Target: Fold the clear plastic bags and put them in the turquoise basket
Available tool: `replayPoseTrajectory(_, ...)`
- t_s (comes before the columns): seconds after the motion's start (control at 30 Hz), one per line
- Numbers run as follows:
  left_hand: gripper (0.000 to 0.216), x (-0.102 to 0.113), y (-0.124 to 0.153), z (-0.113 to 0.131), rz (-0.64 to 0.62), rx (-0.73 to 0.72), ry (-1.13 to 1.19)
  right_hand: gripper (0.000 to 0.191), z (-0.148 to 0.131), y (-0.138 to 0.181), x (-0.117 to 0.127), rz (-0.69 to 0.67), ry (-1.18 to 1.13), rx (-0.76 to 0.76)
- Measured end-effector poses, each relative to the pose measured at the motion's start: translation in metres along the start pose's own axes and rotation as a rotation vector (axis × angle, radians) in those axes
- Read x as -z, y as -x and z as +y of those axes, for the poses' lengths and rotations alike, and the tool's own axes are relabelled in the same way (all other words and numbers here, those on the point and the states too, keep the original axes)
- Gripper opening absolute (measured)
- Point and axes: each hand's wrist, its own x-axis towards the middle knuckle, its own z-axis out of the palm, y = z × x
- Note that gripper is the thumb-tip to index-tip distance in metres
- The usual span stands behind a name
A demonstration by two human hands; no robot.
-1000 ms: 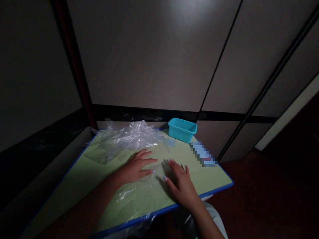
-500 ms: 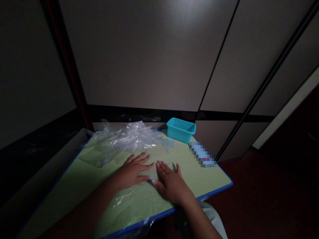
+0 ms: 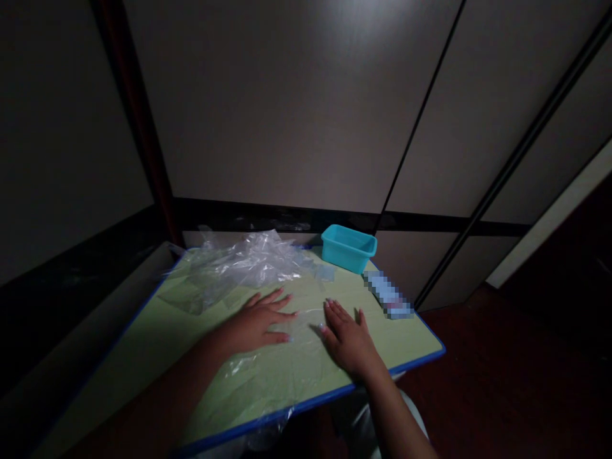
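Observation:
My left hand [image 3: 258,319] lies flat, fingers spread, on a clear plastic sheet [image 3: 268,373] spread over the green table [image 3: 143,357]. My right hand [image 3: 348,336] also rests flat and open on the sheet, a short gap to the right of the left one. The sheet runs from under both palms down to the table's front blue edge, where it hangs over.
A crumpled heap of clear plastic bags [image 3: 239,264] lies at the table's back left. A turquoise tub [image 3: 349,247] stands at the back right corner, a blurred small flat object [image 3: 388,295] beside it. Dark wall panels rise behind; dark floor lies to the right.
My right hand slid left until it met the left hand, then moved back right across the sheet. The left hand stayed nearly in place.

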Motion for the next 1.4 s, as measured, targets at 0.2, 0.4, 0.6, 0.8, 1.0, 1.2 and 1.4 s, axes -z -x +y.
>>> replayPoseTrajectory(0.2, 0.052, -0.001, 0.001, -0.008, 0.014, 0.038, -0.056, 0.047, -0.004, 0.034, 0.008, 0.117, -0.006, 0.128)
replayPoseTrajectory(0.4, 0.051, -0.005, -0.003, -0.016, 0.071, 0.055, -0.081, 0.04, -0.027, 0.083, 0.011, -0.054, 0.033, 0.496)
replayPoseTrajectory(0.6, 0.052, -0.006, -0.004, -0.018, 0.088, 0.067, -0.078, 0.036, -0.031, 0.085, 0.008, -0.041, 0.052, 0.479)
replayPoseTrajectory(0.8, 0.053, -0.008, -0.005, -0.02, 0.101, 0.061, -0.11, 0.044, -0.053, 0.08, 0.003, -0.101, 0.015, 0.539)
replayPoseTrajectory(1.0, 0.06, -0.01, -0.007, -0.021, 0.107, 0.053, -0.122, 0.047, -0.063, 0.077, -0.002, -0.04, 0.016, 0.527)
replayPoseTrajectory(1.2, 0.07, -0.01, -0.008, -0.019, 0.113, 0.101, -0.105, 0.051, -0.052, 0.067, -0.009, 0.084, 0.054, 0.4)
replayPoseTrajectory(1.4, 0.072, -0.011, -0.009, -0.02, 0.164, 0.115, -0.091, 0.049, -0.051, 0.065, -0.014, 0.088, 0.068, 0.328)
